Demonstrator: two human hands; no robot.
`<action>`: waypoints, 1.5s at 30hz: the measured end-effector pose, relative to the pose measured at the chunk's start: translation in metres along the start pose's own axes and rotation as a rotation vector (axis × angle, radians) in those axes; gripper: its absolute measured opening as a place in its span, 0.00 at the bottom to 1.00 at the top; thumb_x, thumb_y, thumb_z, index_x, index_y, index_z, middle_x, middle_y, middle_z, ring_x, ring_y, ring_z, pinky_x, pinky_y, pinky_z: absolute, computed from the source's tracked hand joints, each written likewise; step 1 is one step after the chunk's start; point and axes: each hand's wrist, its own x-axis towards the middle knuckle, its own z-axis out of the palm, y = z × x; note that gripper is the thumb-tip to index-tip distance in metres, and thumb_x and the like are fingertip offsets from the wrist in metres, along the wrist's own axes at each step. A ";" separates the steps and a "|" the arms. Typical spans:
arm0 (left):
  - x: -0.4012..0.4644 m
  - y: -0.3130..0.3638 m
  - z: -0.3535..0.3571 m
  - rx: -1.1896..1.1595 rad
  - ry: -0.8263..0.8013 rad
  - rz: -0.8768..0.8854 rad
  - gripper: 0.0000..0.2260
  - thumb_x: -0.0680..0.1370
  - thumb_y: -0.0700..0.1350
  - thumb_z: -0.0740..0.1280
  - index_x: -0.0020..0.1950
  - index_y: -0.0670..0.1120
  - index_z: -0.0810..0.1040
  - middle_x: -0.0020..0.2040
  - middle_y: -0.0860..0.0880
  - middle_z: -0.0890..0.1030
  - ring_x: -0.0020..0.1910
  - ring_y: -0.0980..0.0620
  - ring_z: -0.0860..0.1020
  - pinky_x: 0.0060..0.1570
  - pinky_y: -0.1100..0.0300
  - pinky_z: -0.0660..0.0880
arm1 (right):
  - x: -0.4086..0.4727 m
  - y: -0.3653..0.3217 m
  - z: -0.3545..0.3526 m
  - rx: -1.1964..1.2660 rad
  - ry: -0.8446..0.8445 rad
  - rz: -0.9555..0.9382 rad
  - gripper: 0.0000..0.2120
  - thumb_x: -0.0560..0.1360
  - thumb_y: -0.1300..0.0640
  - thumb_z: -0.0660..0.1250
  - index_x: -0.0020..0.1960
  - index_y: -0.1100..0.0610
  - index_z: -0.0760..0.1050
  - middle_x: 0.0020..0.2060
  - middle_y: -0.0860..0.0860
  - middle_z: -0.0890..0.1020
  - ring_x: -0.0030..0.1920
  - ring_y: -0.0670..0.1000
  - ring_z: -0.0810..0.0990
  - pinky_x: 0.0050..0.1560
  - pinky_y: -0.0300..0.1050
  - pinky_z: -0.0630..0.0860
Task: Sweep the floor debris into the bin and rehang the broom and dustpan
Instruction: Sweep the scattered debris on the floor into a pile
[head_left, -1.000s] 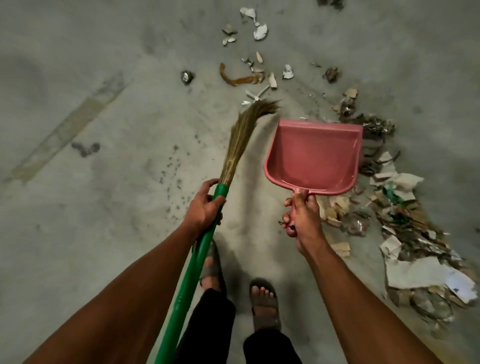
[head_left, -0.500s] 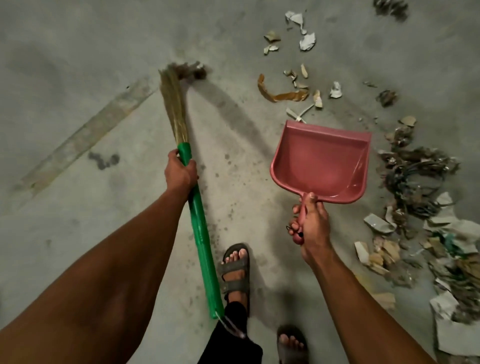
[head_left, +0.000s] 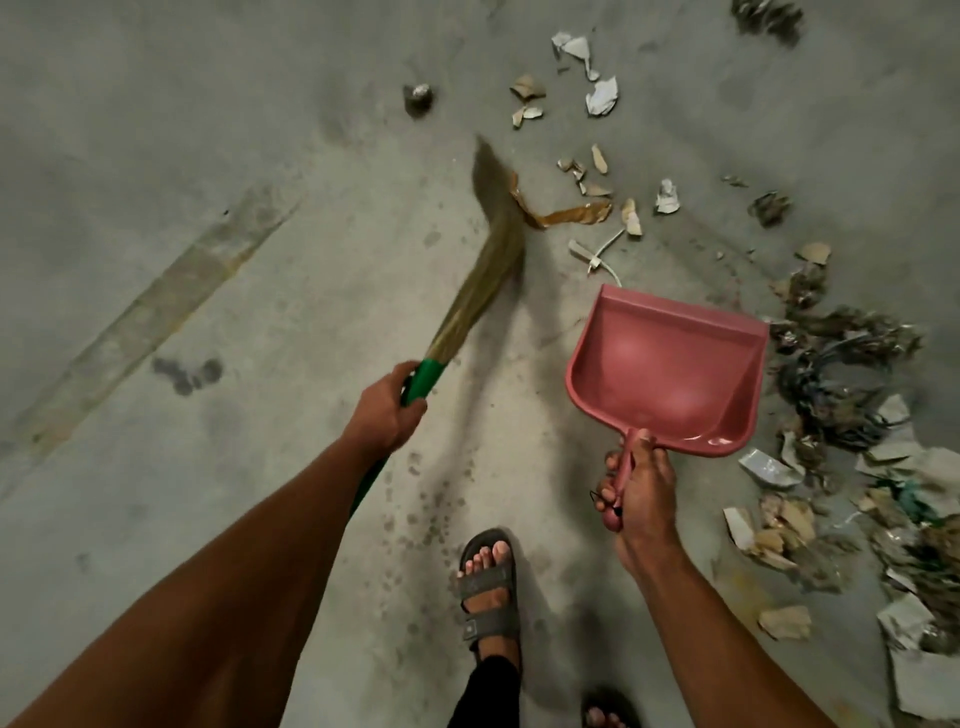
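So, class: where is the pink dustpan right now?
In the head view the pink dustpan is right of centre, held by its handle in the right hand, with the debris pile at its right edge.

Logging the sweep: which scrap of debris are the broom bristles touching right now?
The long curled brown strip; the broom bristles overlap its left end. The white and tan scraps all lie clear, farther right.

The broom (head_left: 493, 249) bristles smear with blur beside the dustpan (head_left: 670, 374). The left forearm hides most of its green handle. Below the dustpan, the frame's bottom edge cuts off one sandal (head_left: 605, 714).
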 end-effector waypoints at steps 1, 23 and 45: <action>-0.012 0.000 -0.001 -0.021 -0.005 0.030 0.25 0.79 0.44 0.71 0.76 0.52 0.72 0.61 0.44 0.83 0.46 0.42 0.84 0.49 0.55 0.78 | -0.002 -0.004 0.001 0.000 0.006 -0.002 0.14 0.86 0.41 0.58 0.52 0.52 0.71 0.34 0.49 0.74 0.21 0.46 0.66 0.23 0.36 0.61; 0.192 0.049 -0.100 -0.028 0.266 -0.284 0.22 0.77 0.46 0.65 0.71 0.46 0.72 0.61 0.38 0.80 0.54 0.36 0.83 0.54 0.43 0.83 | 0.038 -0.055 0.080 0.009 -0.147 -0.091 0.14 0.87 0.42 0.57 0.52 0.51 0.72 0.33 0.47 0.75 0.22 0.46 0.66 0.23 0.36 0.62; 0.027 0.038 0.028 0.221 0.018 0.451 0.27 0.83 0.44 0.65 0.82 0.51 0.62 0.66 0.43 0.76 0.56 0.42 0.78 0.56 0.48 0.77 | 0.039 -0.029 -0.057 0.097 0.115 -0.034 0.12 0.86 0.45 0.56 0.55 0.53 0.71 0.33 0.48 0.73 0.21 0.46 0.66 0.24 0.37 0.59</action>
